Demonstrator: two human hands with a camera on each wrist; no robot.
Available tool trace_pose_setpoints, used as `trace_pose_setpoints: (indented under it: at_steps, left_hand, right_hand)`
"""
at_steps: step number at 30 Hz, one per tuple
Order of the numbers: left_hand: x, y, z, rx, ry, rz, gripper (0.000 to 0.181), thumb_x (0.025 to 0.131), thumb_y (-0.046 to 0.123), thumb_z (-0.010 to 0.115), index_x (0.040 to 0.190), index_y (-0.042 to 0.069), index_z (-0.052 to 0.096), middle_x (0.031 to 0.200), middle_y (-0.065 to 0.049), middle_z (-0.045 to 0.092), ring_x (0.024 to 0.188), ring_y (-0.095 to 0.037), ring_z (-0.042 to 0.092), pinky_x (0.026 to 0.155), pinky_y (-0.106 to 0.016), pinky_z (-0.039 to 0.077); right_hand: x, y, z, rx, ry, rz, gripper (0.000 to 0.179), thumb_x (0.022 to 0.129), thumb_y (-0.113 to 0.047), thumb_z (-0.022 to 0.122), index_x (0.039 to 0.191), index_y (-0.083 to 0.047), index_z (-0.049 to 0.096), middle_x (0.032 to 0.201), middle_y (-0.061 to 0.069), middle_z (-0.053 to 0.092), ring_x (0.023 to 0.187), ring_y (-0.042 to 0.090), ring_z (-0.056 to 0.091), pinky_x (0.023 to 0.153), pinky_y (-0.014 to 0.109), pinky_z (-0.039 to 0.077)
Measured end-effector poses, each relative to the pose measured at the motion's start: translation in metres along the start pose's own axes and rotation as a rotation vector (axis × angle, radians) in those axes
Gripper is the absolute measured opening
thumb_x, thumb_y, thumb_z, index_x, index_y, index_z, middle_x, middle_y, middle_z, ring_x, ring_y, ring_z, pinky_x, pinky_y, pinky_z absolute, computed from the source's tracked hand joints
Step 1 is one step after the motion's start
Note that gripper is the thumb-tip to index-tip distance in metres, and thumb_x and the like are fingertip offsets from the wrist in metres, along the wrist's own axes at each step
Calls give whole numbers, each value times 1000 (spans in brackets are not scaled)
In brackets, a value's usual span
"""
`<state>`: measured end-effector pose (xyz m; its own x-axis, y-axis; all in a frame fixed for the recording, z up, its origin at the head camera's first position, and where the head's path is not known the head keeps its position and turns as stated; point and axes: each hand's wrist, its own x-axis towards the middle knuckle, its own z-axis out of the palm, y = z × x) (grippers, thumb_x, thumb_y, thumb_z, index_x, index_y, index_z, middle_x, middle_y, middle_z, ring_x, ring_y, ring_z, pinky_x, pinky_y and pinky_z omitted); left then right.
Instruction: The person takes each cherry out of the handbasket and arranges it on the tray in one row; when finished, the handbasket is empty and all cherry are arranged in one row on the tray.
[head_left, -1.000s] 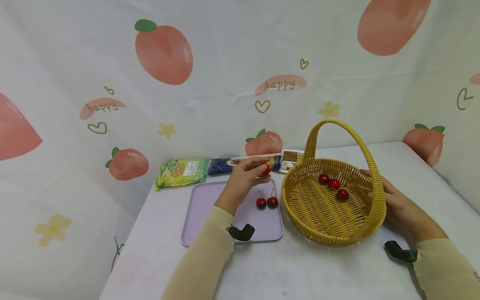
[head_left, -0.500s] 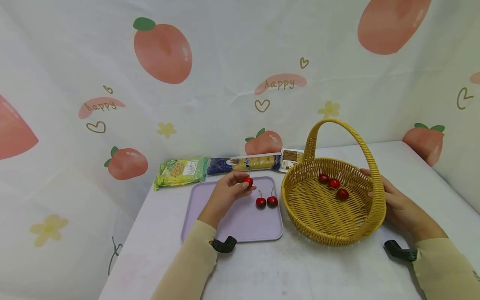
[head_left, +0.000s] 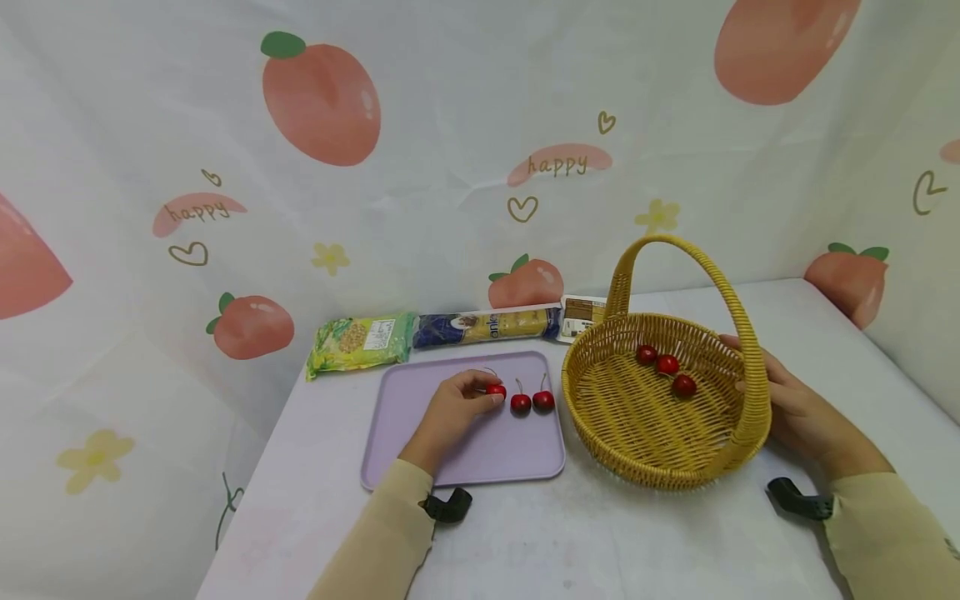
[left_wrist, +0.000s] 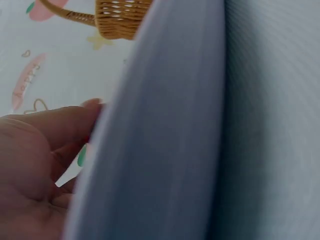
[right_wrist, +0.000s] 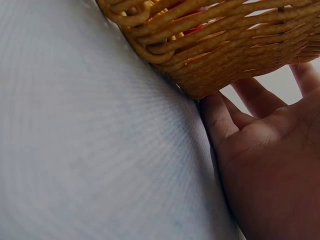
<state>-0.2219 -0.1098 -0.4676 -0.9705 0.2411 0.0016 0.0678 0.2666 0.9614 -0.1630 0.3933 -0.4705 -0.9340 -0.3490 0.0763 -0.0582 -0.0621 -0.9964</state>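
Observation:
My left hand (head_left: 457, 410) is low over the lilac tray (head_left: 405, 454), its thumb and fingers pinching a red cherry (head_left: 496, 389) at or just above the tray surface. Two more cherries lie just right of it, a near one (head_left: 521, 404) and a farther one (head_left: 543, 401), stems up. In the left wrist view the tray's edge (left_wrist: 155, 125) hides most of the pinched cherry. My right hand (head_left: 806, 412) grips the right side of a yellow wicker basket (head_left: 637, 433), with fingertips at the rim below the handle. Inside the basket are 3 cherries (head_left: 667, 364).
Behind the tray lie a green-yellow packet (head_left: 356, 343), a long blue-and-yellow pasta packet (head_left: 487, 327) and a brown-and-white packet (head_left: 581, 315), partly hidden by the basket. A white cloth backdrop (head_left: 450, 108) with peach prints stands behind the white table (head_left: 600, 550).
My left hand has brought the cherry from above the tray's back right edge leftward and down, beside the two lying cherries. The right hand and basket stay put.

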Motion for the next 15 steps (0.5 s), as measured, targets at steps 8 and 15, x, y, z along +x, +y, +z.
trace_pose_setpoints:
  at_steps: [8, 15]
  left_hand:
    - [-3, -1, 2, 71, 42, 16, 19, 93, 11, 89, 110, 7, 81, 100, -1, 78, 92, -18, 70, 86, -34, 53]
    - [-5, -3, 3, 126, 48, 41, 15, 97, 16, 86, 110, 10, 83, 97, 2, 78, 92, -17, 71, 84, -34, 54]
  right_hand:
    - [1, 1, 1, 33, 20, 26, 67, 116, -7, 41, 175, -31, 22, 163, 1, 30, 136, 8, 54, 98, 30, 54]
    - [1, 2, 1, 38, 31, 23, 67, 116, -6, 41, 175, -30, 22, 164, 2, 29, 135, 7, 53, 97, 28, 53]
